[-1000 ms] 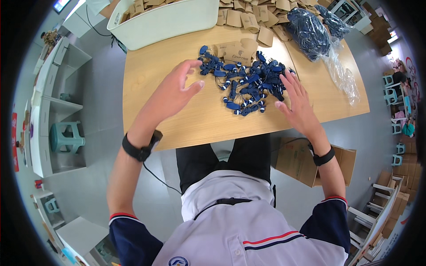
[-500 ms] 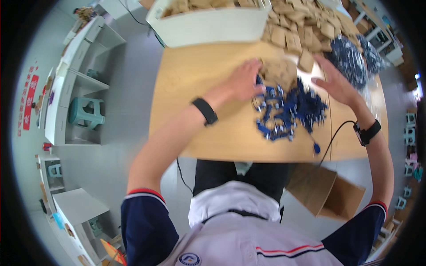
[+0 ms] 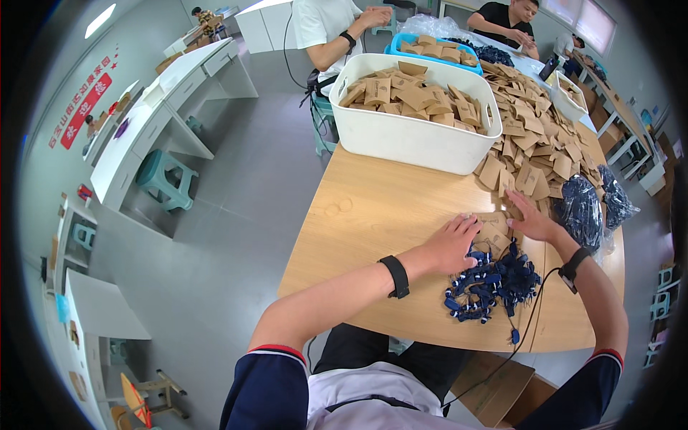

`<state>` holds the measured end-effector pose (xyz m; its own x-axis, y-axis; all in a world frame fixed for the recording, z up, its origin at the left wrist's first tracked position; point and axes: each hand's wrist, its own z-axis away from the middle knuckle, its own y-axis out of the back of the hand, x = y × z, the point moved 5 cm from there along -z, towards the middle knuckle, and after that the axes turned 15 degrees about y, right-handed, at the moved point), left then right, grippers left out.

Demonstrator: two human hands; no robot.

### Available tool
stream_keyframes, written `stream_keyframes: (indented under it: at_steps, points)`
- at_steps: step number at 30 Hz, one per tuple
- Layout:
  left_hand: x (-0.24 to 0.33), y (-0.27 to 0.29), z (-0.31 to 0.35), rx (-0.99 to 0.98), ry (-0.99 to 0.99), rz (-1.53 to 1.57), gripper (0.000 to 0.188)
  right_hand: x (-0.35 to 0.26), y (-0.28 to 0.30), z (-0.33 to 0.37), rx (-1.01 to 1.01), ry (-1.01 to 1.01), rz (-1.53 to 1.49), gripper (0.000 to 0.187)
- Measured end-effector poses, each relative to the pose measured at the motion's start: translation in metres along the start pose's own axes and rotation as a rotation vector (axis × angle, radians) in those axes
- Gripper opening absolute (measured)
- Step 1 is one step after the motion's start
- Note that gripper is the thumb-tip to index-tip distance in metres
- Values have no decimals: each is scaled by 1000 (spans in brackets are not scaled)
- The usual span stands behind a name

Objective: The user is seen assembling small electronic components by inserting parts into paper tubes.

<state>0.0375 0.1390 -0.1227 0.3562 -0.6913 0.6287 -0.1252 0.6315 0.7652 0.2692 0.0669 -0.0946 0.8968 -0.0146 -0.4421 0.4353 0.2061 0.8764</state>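
Observation:
A few flat brown cardboard packets point(image 3: 493, 231) lie on the wooden table between my hands. My left hand point(image 3: 451, 245) rests at their left edge, palm down with fingers stretched out, the fingertips at the packets. On the right, my right hand point(image 3: 532, 217) has its fingers spread and its thumb near the packets; I see nothing held in it. Just nearer to me sits a tangled heap of small dark blue corded pieces point(image 3: 517, 276) with white bits, part of it close to my left thumb. One blue piece point(image 3: 514, 335) lies apart near the table's front.
Beyond my hands stands a white bin point(image 3: 416, 147) full of brown packets. A large pile of packets point(image 3: 545, 147) spreads at the back right, beside blue items in clear plastic bags point(image 3: 579, 208). A black cable point(image 3: 532, 319) crosses the table's front edge. Two people work farther back.
The view has tilted upward, so the table sits lower and the people behind appear. Both hands stay around the packets; my left hand's fingers now reach their edge.

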Motion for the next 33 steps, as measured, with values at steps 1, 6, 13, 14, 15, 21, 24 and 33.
stream_keyframes:
  at_steps: [1, 6, 13, 14, 15, 21, 24, 33]
  points:
    - [0, -1, 4, -16, 21, -13, 86, -5, -5, 0, -28, -10, -29, 83]
    - [11, -10, 16, -105, 16, 47, 90, -27, -12, 15, -35, 23, -124, 77]
    - [18, 30, 68, -362, 10, -81, 88, -72, 24, 49, 114, -26, -25, 87]
    - [27, 44, 72, -361, 14, -55, 87, -78, 30, 64, 119, -80, 12, 86]
    - [37, 59, 73, -354, 25, -31, 87, -92, 32, 82, 139, -54, 48, 85]
    - [92, 103, 2, -203, 54, -50, 83, -188, -28, 187, 14, 28, 136, 83]
    - [84, 70, -59, -126, 28, -228, 84, -213, -77, 194, 23, 31, 75, 81]
    - [74, -22, -148, -318, -429, -531, 56, -211, -123, 181, 465, -82, 68, 79]
